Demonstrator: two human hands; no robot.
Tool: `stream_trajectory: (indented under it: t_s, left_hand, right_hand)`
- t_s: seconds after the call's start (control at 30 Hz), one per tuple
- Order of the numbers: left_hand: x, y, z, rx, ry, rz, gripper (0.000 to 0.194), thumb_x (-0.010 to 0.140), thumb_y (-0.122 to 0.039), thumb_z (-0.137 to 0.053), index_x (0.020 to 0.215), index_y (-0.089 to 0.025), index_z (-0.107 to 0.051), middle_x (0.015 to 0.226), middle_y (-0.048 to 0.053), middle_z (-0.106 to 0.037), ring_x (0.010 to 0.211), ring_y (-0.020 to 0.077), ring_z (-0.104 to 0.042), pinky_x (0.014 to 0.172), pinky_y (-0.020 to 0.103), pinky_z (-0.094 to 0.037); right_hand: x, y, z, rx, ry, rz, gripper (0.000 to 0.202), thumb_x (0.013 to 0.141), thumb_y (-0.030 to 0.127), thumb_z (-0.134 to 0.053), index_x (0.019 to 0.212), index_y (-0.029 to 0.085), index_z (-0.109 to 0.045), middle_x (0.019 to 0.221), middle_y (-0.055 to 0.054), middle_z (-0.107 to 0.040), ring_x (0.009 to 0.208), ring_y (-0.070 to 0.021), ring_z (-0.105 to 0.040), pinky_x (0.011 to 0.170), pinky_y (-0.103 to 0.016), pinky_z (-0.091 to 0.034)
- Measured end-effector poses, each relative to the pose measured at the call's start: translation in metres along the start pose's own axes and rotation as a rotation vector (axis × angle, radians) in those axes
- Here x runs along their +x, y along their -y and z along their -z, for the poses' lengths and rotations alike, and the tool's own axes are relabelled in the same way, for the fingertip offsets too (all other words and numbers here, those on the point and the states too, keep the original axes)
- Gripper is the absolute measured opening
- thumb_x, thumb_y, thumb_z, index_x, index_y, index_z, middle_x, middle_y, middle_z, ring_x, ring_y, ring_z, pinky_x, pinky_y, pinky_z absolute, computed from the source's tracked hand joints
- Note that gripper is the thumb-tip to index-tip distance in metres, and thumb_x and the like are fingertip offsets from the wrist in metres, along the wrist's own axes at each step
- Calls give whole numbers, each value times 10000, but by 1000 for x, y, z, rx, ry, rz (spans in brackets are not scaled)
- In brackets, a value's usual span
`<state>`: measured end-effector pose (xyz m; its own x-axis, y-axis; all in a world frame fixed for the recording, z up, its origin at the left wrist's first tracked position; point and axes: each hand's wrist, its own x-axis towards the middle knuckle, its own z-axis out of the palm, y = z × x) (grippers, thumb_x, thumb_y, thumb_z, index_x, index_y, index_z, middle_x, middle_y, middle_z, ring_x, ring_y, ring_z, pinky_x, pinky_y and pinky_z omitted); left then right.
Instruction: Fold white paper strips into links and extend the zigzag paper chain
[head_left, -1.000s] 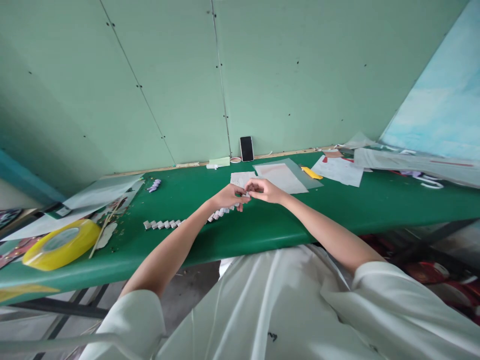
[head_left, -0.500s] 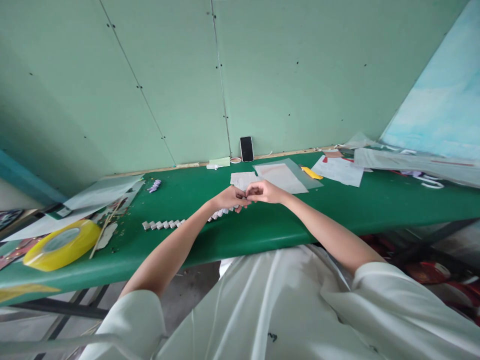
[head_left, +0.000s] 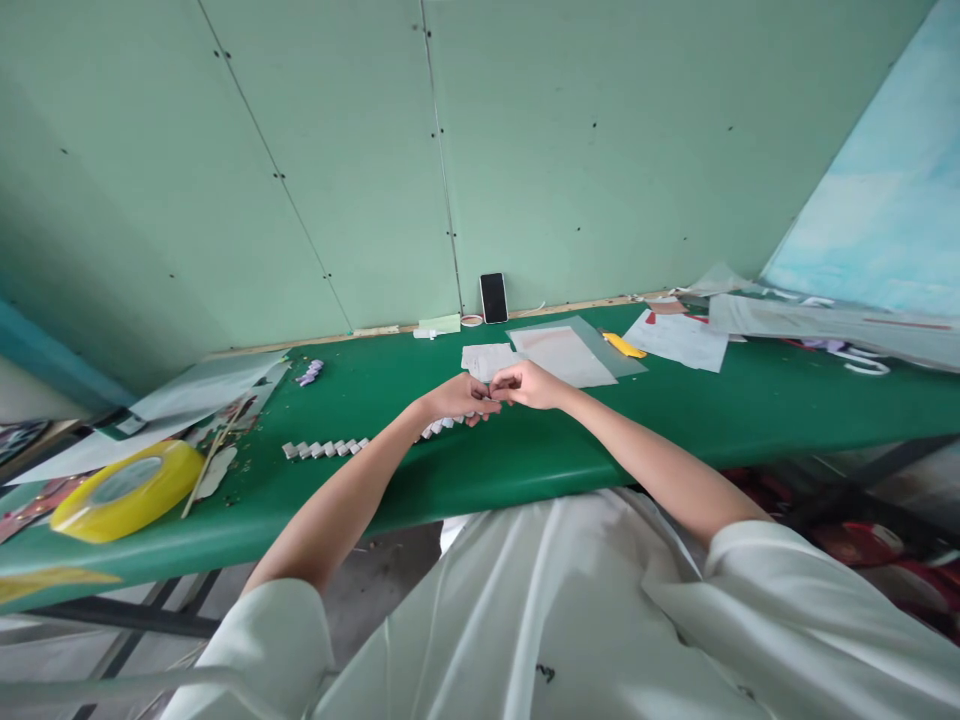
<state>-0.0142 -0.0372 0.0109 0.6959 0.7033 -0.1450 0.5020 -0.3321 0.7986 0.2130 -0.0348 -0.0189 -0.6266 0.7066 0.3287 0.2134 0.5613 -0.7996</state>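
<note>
A zigzag strip of small folded white-grey pieces (head_left: 326, 449) runs over the green table (head_left: 405, 375), passes behind my left forearm and ends at my hands. My left hand (head_left: 461, 396) is closed on the right end of that strip. My right hand (head_left: 525, 384) meets it, its thumb and fingers pinched together at the strip's end. Whatever sits between the right fingertips is too small to make out. A small whitish paper (head_left: 487, 360) lies just behind my hands.
A phone (head_left: 493, 298) leans on the wall. White sheets (head_left: 570, 355) and a yellow object (head_left: 624, 346) lie behind and right. At left are a yellow tape roll (head_left: 127, 490), thin sticks (head_left: 214, 455), papers and small purple pieces (head_left: 310, 372).
My fingers have shifted very slightly, and the strip has moved a little to the left. Both hands stay together in the same place.
</note>
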Motion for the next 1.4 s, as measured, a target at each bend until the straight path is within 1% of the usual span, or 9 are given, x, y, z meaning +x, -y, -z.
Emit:
stream_trajectory:
  t_s: [0.27,0.4,0.57,0.67,0.8,1.03,1.17,1.3,1.4]
  left_hand:
    - [-3,-3,5,-2,31,12,349,811,-501,-800,829,-153,-769,689,40,-690,531,121,-611,478,220,-385]
    - [-5,-8,8,-120,26,-12,414,875,-553,-740,982,-157,-792,760,39,-696,572,117,-605,498,218,-389]
    - [-9,-10,10,-296,128,-57,450,880,-541,-759,1050,-127,-805,776,48,-676,583,116,-561,551,246,-426]
    - [-12,-12,10,-371,144,-81,435,884,-513,-768,1044,-111,-802,774,49,-657,569,100,-520,543,246,-409]
    - [-14,-15,10,-389,148,-46,430,868,-512,-790,989,-99,-804,734,34,-619,554,90,-499,529,242,-391]
    - [-11,-14,5,-449,106,12,453,827,-526,-825,1009,-111,-809,729,31,-584,626,107,-504,504,218,-356]
    - [-13,-13,8,-446,156,27,446,824,-521,-830,999,-112,-804,722,32,-602,598,103,-506,507,224,-369]
    - [-17,-11,13,-389,235,50,443,814,-529,-840,956,-112,-801,720,41,-636,547,94,-511,515,236,-395]
    - [-18,-10,15,-373,254,59,443,808,-529,-844,943,-110,-795,678,37,-625,523,94,-496,500,235,-387]
  right_hand:
    - [5,-6,-3,1,-25,15,184,896,336,-716,927,163,-767,768,-51,-744,597,-160,-621,587,-294,-497]
    - [5,-2,3,67,-55,27,246,915,398,-733,925,153,-750,728,-42,-723,611,-160,-630,581,-275,-481]
    - [-1,3,8,192,-2,21,325,920,470,-763,956,147,-761,770,-47,-745,634,-150,-647,616,-267,-508]
    - [-3,7,9,277,43,17,361,915,490,-775,1010,143,-768,839,-68,-777,669,-153,-676,655,-277,-544]
    - [-2,5,10,330,82,0,397,834,472,-862,1036,145,-762,864,-71,-790,699,-160,-697,679,-284,-570]
    - [3,-6,3,299,8,2,394,821,495,-864,973,145,-766,800,-69,-784,661,-161,-688,652,-287,-559]
    - [4,-5,-3,308,9,12,387,835,499,-848,961,149,-744,774,-62,-776,658,-167,-690,644,-289,-555]
    - [4,-4,-8,309,75,30,359,870,483,-822,979,155,-723,799,-64,-779,672,-170,-694,650,-291,-555]
    - [4,-2,-10,308,96,33,345,888,472,-809,989,155,-716,820,-67,-782,674,-166,-688,653,-290,-550]
